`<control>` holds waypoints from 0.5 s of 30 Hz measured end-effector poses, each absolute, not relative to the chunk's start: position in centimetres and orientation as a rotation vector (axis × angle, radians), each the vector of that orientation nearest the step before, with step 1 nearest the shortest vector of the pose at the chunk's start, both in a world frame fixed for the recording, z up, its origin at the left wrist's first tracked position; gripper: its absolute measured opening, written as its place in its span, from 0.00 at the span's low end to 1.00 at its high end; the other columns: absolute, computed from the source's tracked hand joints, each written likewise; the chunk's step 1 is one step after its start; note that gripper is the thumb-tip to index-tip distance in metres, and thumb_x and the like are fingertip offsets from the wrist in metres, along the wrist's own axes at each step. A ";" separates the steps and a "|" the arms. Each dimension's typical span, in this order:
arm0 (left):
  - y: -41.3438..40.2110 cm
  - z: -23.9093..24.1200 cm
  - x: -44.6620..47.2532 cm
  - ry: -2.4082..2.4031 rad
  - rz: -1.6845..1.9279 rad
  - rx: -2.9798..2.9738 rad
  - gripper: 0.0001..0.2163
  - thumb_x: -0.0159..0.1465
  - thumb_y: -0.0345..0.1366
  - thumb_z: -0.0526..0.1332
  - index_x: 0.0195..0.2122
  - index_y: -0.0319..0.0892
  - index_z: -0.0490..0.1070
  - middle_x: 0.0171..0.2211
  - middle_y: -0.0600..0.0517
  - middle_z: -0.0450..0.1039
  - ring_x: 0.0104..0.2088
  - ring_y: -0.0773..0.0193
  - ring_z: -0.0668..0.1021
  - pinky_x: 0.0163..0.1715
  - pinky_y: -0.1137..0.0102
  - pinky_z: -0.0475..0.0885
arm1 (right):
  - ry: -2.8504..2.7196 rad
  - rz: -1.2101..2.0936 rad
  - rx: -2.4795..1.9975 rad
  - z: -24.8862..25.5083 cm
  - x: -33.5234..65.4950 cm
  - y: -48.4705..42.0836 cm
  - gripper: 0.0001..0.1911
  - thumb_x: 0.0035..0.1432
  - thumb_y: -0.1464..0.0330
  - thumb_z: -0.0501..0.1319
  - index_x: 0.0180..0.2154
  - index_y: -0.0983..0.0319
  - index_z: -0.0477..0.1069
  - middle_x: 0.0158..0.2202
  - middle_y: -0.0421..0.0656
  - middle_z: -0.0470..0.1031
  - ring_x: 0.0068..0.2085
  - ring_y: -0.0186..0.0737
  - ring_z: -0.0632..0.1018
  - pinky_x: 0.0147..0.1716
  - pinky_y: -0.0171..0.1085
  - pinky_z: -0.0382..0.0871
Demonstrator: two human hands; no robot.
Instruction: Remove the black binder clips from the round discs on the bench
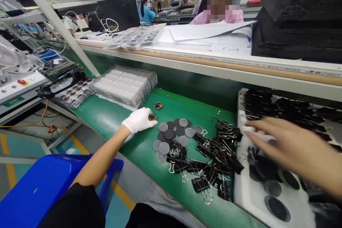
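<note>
My left hand [138, 119], in a white glove, pinches a small round disc part [152, 117] with a dark, orange-marked face, low over the green bench. A similar round part [158, 105] lies just beyond it. Right of this hand, black and clear-grey discs [169, 134] are scattered on the bench. My right hand [280, 146] is bare and blurred above the white foam tray [242, 185]. Its fingers look stretched out and apart, with nothing visible between them. Under it in the tray lie dark round discs [277, 208]. Black binder clips [213, 149] are heaped between the hands.
Clear plastic trays [123, 83] are stacked behind my left hand. More binder clips [280, 105] fill the foam tray's far part. A shelf edge [213, 63] crosses above the bench. A blue stool [48, 192] stands at lower left. A person in pink [219, 16] sits opposite.
</note>
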State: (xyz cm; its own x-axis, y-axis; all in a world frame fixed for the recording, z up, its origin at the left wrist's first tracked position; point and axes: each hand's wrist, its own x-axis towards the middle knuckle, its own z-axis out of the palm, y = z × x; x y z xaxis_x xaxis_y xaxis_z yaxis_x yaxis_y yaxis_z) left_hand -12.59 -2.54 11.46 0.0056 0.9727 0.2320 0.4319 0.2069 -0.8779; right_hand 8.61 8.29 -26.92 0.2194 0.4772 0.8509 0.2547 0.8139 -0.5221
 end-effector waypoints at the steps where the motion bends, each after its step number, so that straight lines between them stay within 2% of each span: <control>1: -2.6 11.4 -12.5 -1.572 0.749 -1.368 0.21 0.58 0.56 0.58 0.35 0.40 0.66 0.36 0.47 0.70 0.32 0.59 0.70 0.31 0.65 0.61 | -1.478 0.155 -0.571 -24.6 7.4 7.8 0.17 0.68 0.54 0.53 0.48 0.55 0.73 0.44 0.41 0.75 0.41 0.41 0.78 0.38 0.47 0.77; 2: -2.7 11.3 -12.5 -1.565 0.735 -1.368 0.21 0.58 0.55 0.58 0.36 0.40 0.66 0.37 0.47 0.70 0.32 0.59 0.70 0.32 0.64 0.62 | -1.598 0.181 -0.436 -22.2 6.2 7.3 0.20 0.70 0.57 0.51 0.49 0.60 0.75 0.45 0.42 0.75 0.43 0.39 0.77 0.44 0.45 0.77; 3: -2.8 11.1 -12.5 -1.561 0.707 -1.367 0.20 0.58 0.54 0.58 0.37 0.40 0.67 0.37 0.46 0.70 0.34 0.58 0.72 0.33 0.64 0.63 | -1.740 0.326 -0.482 -19.8 4.9 7.0 0.24 0.69 0.57 0.49 0.54 0.63 0.73 0.48 0.45 0.73 0.49 0.43 0.76 0.52 0.48 0.74; 4: -3.1 10.9 -12.6 -1.557 0.672 -1.378 0.20 0.57 0.53 0.58 0.39 0.40 0.67 0.39 0.46 0.70 0.36 0.57 0.73 0.35 0.64 0.64 | -1.848 0.373 -0.568 -17.7 3.8 6.8 0.23 0.70 0.59 0.49 0.57 0.63 0.71 0.53 0.46 0.71 0.53 0.46 0.74 0.55 0.49 0.71; 6: -3.7 10.3 -13.3 -1.577 0.589 -1.418 0.21 0.58 0.52 0.59 0.44 0.40 0.66 0.41 0.47 0.71 0.40 0.55 0.75 0.38 0.64 0.66 | -1.921 0.359 -0.608 -14.5 1.7 6.9 0.27 0.70 0.58 0.53 0.62 0.68 0.66 0.55 0.52 0.68 0.55 0.52 0.72 0.56 0.50 0.68; 8: -4.3 9.7 -14.4 -1.596 0.508 -1.461 0.22 0.59 0.52 0.60 0.48 0.42 0.64 0.41 0.50 0.73 0.40 0.55 0.77 0.37 0.64 0.67 | -1.938 0.395 -0.568 -12.7 0.0 7.6 0.29 0.69 0.57 0.55 0.65 0.64 0.63 0.55 0.50 0.68 0.55 0.51 0.72 0.56 0.48 0.67; 10: -4.8 9.2 -15.6 -1.564 0.402 -1.531 0.22 0.61 0.51 0.62 0.50 0.45 0.63 0.40 0.55 0.74 0.39 0.59 0.77 0.36 0.66 0.66 | -1.937 0.409 -0.540 -12.0 -1.0 8.5 0.25 0.67 0.59 0.59 0.62 0.60 0.67 0.54 0.46 0.70 0.54 0.48 0.73 0.55 0.46 0.68; 12: -4.9 9.0 -16.6 -1.540 0.246 -1.635 0.17 0.63 0.48 0.61 0.49 0.47 0.66 0.38 0.59 0.74 0.37 0.65 0.76 0.37 0.69 0.66 | -1.928 0.368 -0.553 -11.8 -1.4 9.1 0.22 0.66 0.60 0.60 0.59 0.58 0.71 0.53 0.41 0.72 0.54 0.47 0.73 0.54 0.46 0.67; 15: -4.7 8.8 -16.6 -1.684 -0.148 -1.772 0.12 0.64 0.43 0.60 0.45 0.43 0.70 0.36 0.57 0.73 0.31 0.71 0.74 0.36 0.73 0.70 | -1.806 0.353 -0.535 -11.7 -1.2 9.0 0.21 0.66 0.60 0.60 0.58 0.58 0.72 0.53 0.40 0.73 0.54 0.47 0.73 0.54 0.47 0.66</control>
